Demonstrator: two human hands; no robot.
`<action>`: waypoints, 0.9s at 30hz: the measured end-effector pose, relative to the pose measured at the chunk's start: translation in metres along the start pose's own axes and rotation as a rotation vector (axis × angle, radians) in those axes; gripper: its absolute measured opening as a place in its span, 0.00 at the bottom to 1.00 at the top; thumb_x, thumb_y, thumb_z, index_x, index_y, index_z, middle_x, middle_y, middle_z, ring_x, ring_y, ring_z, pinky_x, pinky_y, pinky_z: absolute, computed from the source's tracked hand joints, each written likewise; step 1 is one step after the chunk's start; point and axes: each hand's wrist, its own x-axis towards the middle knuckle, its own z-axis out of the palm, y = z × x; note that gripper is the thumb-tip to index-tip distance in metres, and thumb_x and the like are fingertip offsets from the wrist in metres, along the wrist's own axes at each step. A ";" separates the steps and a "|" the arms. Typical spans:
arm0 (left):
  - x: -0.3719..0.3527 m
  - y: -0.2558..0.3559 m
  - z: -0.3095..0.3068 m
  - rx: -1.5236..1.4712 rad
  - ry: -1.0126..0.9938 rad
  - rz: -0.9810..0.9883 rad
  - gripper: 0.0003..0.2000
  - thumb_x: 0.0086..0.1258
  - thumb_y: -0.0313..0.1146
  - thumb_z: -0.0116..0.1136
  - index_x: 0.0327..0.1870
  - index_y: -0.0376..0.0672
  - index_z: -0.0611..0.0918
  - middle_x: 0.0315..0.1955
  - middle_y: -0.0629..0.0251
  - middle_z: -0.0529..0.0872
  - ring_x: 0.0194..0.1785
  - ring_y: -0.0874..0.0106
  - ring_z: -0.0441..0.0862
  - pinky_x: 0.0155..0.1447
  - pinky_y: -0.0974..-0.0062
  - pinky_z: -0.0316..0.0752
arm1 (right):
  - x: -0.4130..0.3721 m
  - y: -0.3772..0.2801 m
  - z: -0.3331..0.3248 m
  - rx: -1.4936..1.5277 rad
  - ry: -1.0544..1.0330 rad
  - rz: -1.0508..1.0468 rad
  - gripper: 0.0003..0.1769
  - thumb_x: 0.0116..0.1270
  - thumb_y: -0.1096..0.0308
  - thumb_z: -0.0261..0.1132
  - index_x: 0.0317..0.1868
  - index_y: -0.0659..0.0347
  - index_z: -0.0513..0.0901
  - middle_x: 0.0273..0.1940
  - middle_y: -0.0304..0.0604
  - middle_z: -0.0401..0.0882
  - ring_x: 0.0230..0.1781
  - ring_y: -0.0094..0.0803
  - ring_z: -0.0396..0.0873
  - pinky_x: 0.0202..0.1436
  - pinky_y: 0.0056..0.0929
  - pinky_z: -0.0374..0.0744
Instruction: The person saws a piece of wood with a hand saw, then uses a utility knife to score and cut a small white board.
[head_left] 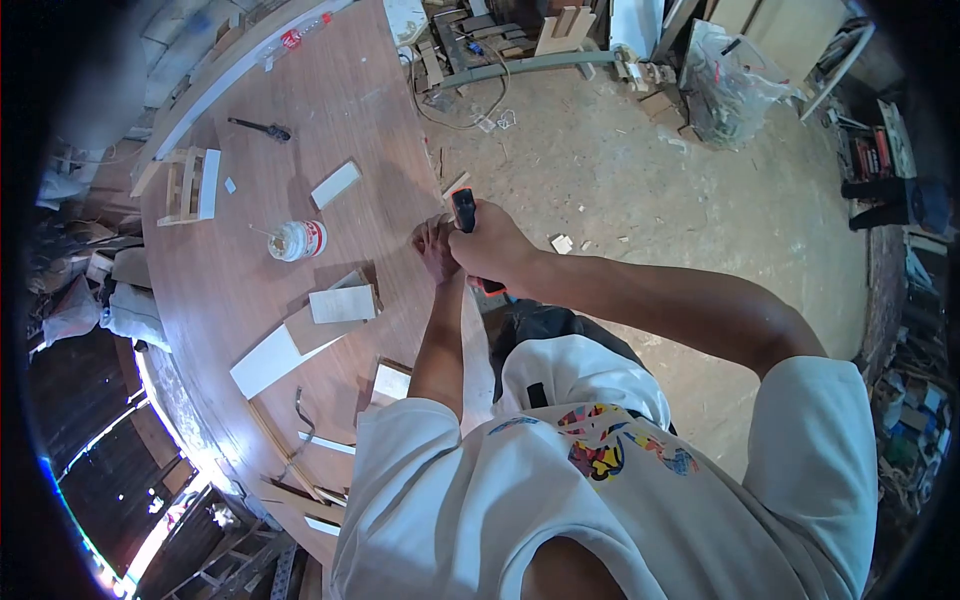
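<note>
Tool beside table edge
Right hand grips it; left hand sits close, its grasp unclear.

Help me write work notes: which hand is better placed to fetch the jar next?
Probably the left hand: it is closer to the jar, on the table side, while the right hand grips a black-and-orange tool. Whether the left holds anything is unclear.

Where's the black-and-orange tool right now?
Head view, near centre: the tool is in the right hand, beside the left hand at the table's edge.
</note>
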 end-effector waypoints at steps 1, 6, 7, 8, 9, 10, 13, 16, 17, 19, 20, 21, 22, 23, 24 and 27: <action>0.000 0.001 -0.001 0.033 0.015 0.012 0.16 0.56 0.39 0.58 0.46 0.51 0.79 0.48 0.68 0.76 0.57 0.66 0.70 0.59 0.58 0.56 | -0.003 -0.004 0.001 0.000 -0.023 0.012 0.05 0.58 0.76 0.51 0.35 0.63 0.67 0.18 0.41 0.67 0.12 0.28 0.67 0.13 0.31 0.68; -0.007 -0.011 0.011 0.090 -0.009 0.011 0.16 0.56 0.40 0.58 0.46 0.50 0.79 0.50 0.68 0.76 0.59 0.67 0.69 0.60 0.59 0.57 | -0.001 0.001 0.001 -0.050 -0.048 0.044 0.05 0.57 0.76 0.52 0.36 0.63 0.68 0.19 0.42 0.68 0.12 0.28 0.69 0.15 0.30 0.69; -0.012 -0.026 0.027 0.339 -0.050 0.074 0.16 0.56 0.40 0.57 0.46 0.50 0.79 0.50 0.68 0.76 0.59 0.67 0.68 0.60 0.58 0.57 | 0.011 0.023 0.003 -0.162 0.019 -0.085 0.06 0.56 0.75 0.53 0.36 0.64 0.69 0.20 0.44 0.69 0.15 0.31 0.71 0.17 0.32 0.70; -0.011 -0.034 0.036 0.587 -0.086 0.141 0.16 0.57 0.40 0.57 0.46 0.49 0.79 0.50 0.68 0.75 0.60 0.67 0.68 0.60 0.58 0.57 | 0.025 0.043 0.003 -0.274 0.090 -0.219 0.07 0.56 0.75 0.54 0.36 0.64 0.69 0.21 0.45 0.70 0.17 0.33 0.73 0.20 0.35 0.72; -0.003 -0.025 0.025 0.587 -0.080 0.144 0.16 0.57 0.40 0.57 0.46 0.49 0.79 0.50 0.68 0.75 0.60 0.67 0.68 0.60 0.58 0.57 | 0.041 0.062 0.002 -0.274 0.092 -0.225 0.07 0.56 0.75 0.54 0.36 0.64 0.69 0.21 0.45 0.70 0.17 0.33 0.73 0.20 0.35 0.72; 0.004 -0.004 0.002 0.323 -0.033 0.101 0.16 0.56 0.39 0.57 0.46 0.49 0.79 0.50 0.68 0.75 0.60 0.67 0.68 0.61 0.57 0.57 | 0.056 0.084 -0.001 -0.293 0.125 -0.280 0.12 0.55 0.72 0.56 0.40 0.69 0.70 0.28 0.55 0.74 0.30 0.47 0.75 0.33 0.39 0.74; 0.001 0.012 -0.013 0.025 0.028 0.035 0.16 0.56 0.37 0.58 0.47 0.47 0.79 0.50 0.66 0.75 0.60 0.66 0.68 0.62 0.58 0.56 | 0.100 0.143 0.004 -0.313 0.211 -0.411 0.15 0.54 0.72 0.57 0.42 0.71 0.71 0.30 0.59 0.75 0.36 0.53 0.77 0.41 0.43 0.75; 0.003 0.007 -0.012 -0.008 0.054 0.039 0.17 0.55 0.35 0.59 0.48 0.46 0.78 0.50 0.65 0.75 0.60 0.65 0.69 0.62 0.59 0.56 | 0.115 0.149 0.012 -0.329 0.267 -0.454 0.12 0.54 0.73 0.57 0.39 0.68 0.71 0.26 0.52 0.73 0.30 0.46 0.77 0.36 0.42 0.74; 0.001 0.007 -0.013 -0.021 0.057 0.069 0.18 0.55 0.35 0.59 0.48 0.45 0.78 0.50 0.64 0.76 0.60 0.65 0.69 0.62 0.59 0.56 | 0.117 0.150 0.013 -0.349 0.285 -0.416 0.13 0.53 0.72 0.57 0.39 0.68 0.71 0.26 0.53 0.73 0.30 0.48 0.77 0.36 0.42 0.74; -0.001 0.009 -0.013 -0.013 0.042 0.046 0.18 0.55 0.35 0.58 0.48 0.45 0.78 0.49 0.64 0.76 0.59 0.66 0.69 0.62 0.59 0.57 | 0.117 0.146 0.011 -0.347 0.267 -0.372 0.16 0.53 0.71 0.58 0.43 0.71 0.71 0.31 0.60 0.75 0.35 0.55 0.77 0.39 0.45 0.76; 0.001 0.010 -0.013 -0.006 0.031 0.026 0.17 0.56 0.36 0.58 0.48 0.44 0.78 0.49 0.64 0.76 0.59 0.66 0.69 0.62 0.59 0.57 | 0.117 0.141 0.010 -0.345 0.250 -0.334 0.20 0.53 0.71 0.58 0.46 0.74 0.71 0.36 0.68 0.78 0.41 0.63 0.78 0.43 0.48 0.77; 0.002 0.011 -0.013 -0.005 0.037 0.022 0.17 0.56 0.36 0.58 0.48 0.44 0.78 0.49 0.64 0.76 0.59 0.66 0.69 0.62 0.59 0.57 | 0.116 0.137 0.011 -0.349 0.246 -0.337 0.20 0.53 0.71 0.58 0.46 0.74 0.71 0.36 0.68 0.78 0.41 0.63 0.78 0.43 0.48 0.77; 0.001 0.008 -0.010 0.074 0.073 0.050 0.17 0.57 0.36 0.57 0.48 0.45 0.78 0.48 0.65 0.76 0.59 0.66 0.70 0.61 0.59 0.57 | 0.115 0.132 0.012 -0.380 0.244 -0.351 0.20 0.53 0.70 0.58 0.46 0.74 0.71 0.36 0.68 0.77 0.41 0.63 0.78 0.44 0.48 0.77; -0.001 0.006 -0.007 0.151 0.106 0.078 0.16 0.57 0.37 0.56 0.48 0.46 0.77 0.48 0.65 0.76 0.59 0.67 0.70 0.60 0.59 0.57 | 0.112 0.128 0.013 -0.409 0.242 -0.363 0.21 0.54 0.70 0.58 0.46 0.74 0.70 0.36 0.69 0.77 0.42 0.63 0.78 0.44 0.47 0.77; -0.003 0.004 -0.004 0.151 0.105 0.074 0.16 0.57 0.37 0.56 0.48 0.46 0.77 0.48 0.65 0.76 0.59 0.67 0.70 0.60 0.59 0.57 | 0.108 0.125 0.013 -0.412 0.240 -0.360 0.21 0.54 0.70 0.58 0.46 0.74 0.70 0.36 0.69 0.77 0.42 0.63 0.78 0.44 0.47 0.77; 0.000 0.008 -0.011 0.046 -0.015 -0.013 0.16 0.58 0.38 0.55 0.48 0.47 0.78 0.47 0.66 0.76 0.59 0.67 0.70 0.59 0.59 0.58 | 0.087 0.097 0.010 -0.274 0.162 -0.266 0.17 0.55 0.72 0.56 0.44 0.73 0.70 0.31 0.63 0.78 0.31 0.55 0.81 0.33 0.44 0.79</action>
